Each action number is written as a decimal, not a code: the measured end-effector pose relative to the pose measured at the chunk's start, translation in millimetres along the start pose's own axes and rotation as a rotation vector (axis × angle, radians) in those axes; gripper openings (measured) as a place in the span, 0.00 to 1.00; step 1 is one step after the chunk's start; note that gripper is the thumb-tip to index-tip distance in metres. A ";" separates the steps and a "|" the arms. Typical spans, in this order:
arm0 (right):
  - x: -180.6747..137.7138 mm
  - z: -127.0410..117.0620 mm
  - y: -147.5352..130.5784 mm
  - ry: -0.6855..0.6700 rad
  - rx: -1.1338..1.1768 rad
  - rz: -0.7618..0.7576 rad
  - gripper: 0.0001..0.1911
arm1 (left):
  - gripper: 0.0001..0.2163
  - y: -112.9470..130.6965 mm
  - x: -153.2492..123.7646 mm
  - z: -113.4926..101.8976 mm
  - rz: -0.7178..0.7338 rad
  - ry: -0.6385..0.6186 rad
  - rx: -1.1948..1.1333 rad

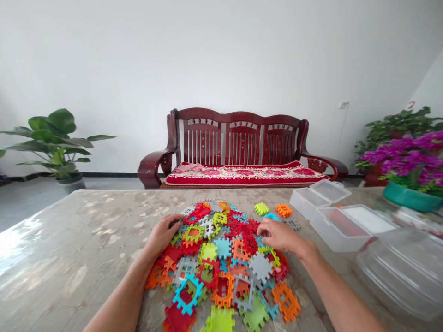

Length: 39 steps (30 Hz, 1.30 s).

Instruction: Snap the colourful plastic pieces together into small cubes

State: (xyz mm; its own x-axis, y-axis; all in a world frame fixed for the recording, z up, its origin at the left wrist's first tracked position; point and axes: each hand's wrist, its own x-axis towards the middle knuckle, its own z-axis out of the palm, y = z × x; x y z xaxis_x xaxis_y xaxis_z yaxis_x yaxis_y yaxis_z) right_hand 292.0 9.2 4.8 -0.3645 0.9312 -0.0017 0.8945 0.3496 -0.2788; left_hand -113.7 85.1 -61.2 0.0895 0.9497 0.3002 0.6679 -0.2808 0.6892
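Note:
A heap of flat, square, toothed plastic tiles (224,263) in red, orange, green, blue and grey lies on the marble-patterned table (86,240). My left hand (162,235) rests palm down on the heap's left side, fingers curled over tiles near a green-and-orange one (193,233). On the heap's right side my right hand (280,236) lies with its fingertips pinching at tiles near a blue one (272,216). I cannot tell if either hand has lifted a tile. A green tile (262,208) and an orange tile (284,210) lie apart at the back.
Clear plastic boxes stand to the right: a small one with its lid (318,197), a bigger one (341,228), and a large lid or tub (404,272) at the edge. A purple-flowered pot (411,193) is on the far right. A red wooden bench (238,152) stands behind the table.

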 end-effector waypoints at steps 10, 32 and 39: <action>0.3 -8.1 4.1 0.127 0.155 0.069 0.07 | 0.17 1.0 -0.5 -0.4 -0.013 0.003 -0.003; 9.0 18.6 -9.3 0.200 0.196 0.031 0.28 | 0.16 2.4 -0.3 -1.0 0.006 0.010 0.010; 8.7 10.7 -13.9 0.279 0.094 0.070 0.24 | 0.16 1.5 0.1 -0.7 0.000 0.007 0.009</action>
State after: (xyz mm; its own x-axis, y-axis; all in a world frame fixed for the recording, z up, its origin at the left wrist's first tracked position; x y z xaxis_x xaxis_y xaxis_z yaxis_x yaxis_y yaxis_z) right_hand 273.6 11.3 -1.6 -0.2060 0.9497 0.2358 0.8823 0.2845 -0.3751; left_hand -113.2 84.7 -59.7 0.0848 0.9487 0.3046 0.6743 -0.2797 0.6834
